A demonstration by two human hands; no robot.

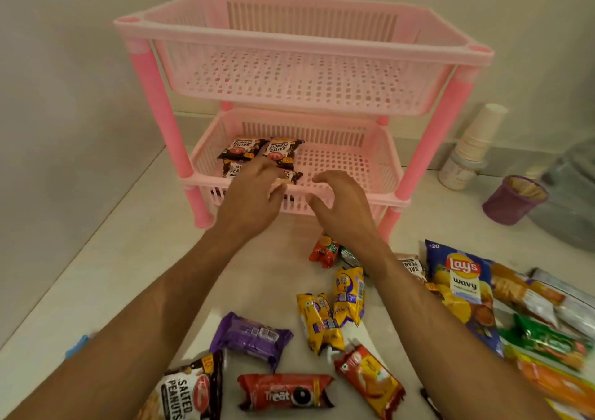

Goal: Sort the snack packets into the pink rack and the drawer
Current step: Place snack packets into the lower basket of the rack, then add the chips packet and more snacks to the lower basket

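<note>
At the lower tier of the pink rack (299, 191), salted peanut packets (260, 152) lie grouped at its left end; upper tier holds nothing visible. Step in hand, by judgement: stocking peanuts into the lower basket, with a placement apparently just made or being tidied.

Left hand (254, 191) over the basket's front rim, fingers loosely curled, fingertips at or just above the packets; contact cannot be confirmed, nothing gripped. Right hand (338, 204) beside it at the front rim, fingers spread and slightly bent, holding nothing.

Tabletop (135, 258) nearer the person: another salted peanut packet (190, 390) at lower left, then purple biscuit pack (251, 339), red Treat pack (286, 395), yellow packs (331, 310), and Lay's bag (463, 284) toward the right. No drawer in view.

Next move likely calls for withdrawing and picking up the remaining peanut packet to join its group.
</note>
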